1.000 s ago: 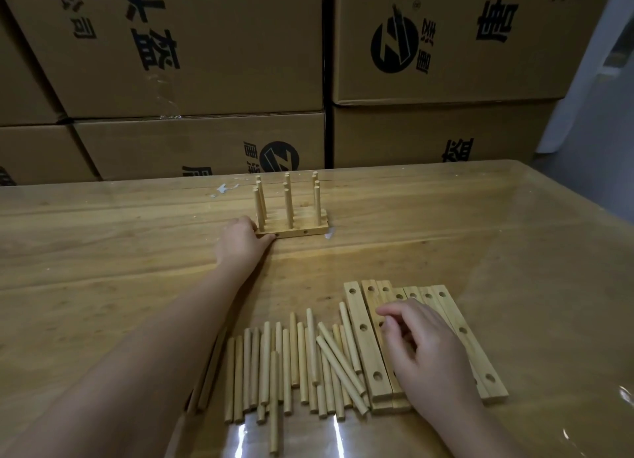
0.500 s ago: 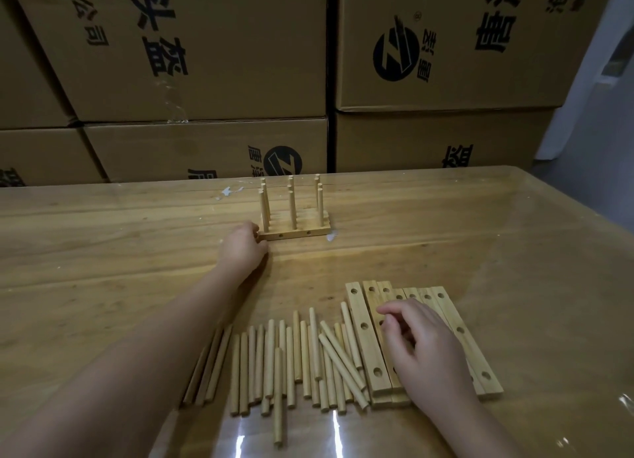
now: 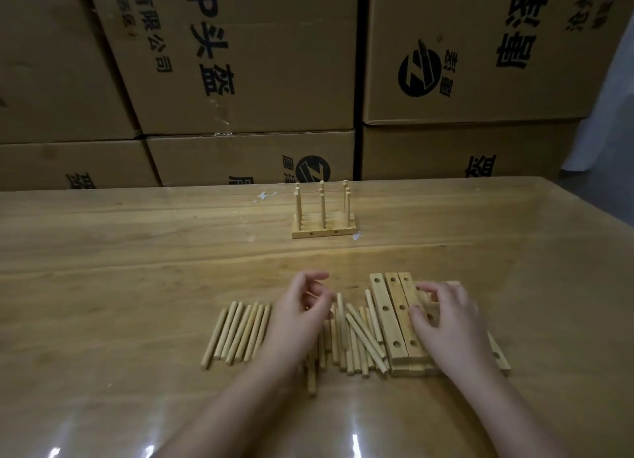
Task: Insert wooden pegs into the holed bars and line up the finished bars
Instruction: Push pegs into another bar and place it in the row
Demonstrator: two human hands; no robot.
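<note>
Finished bars with upright pegs (image 3: 324, 230) stand side by side at the far middle of the table. Near me lies a spread of loose wooden pegs (image 3: 240, 330), and to its right a group of flat holed bars (image 3: 386, 317). My left hand (image 3: 298, 324) hovers over the middle of the pegs with its fingers loosely curled, and I see nothing held in it. My right hand (image 3: 449, 324) lies on the bars. Its fingertips curl over the far end of one bar and its thumb presses that bar's side. The hand hides the bars on the right.
The wooden table (image 3: 120, 269) has a glossy top with light glare near me. Stacked cardboard boxes (image 3: 240, 63) form a wall right behind its far edge. Small white specks (image 3: 264, 195) lie near the finished bars.
My left hand has left the finished bars and come back to hover over the loose pegs. My right hand has stayed on the holed bars.
</note>
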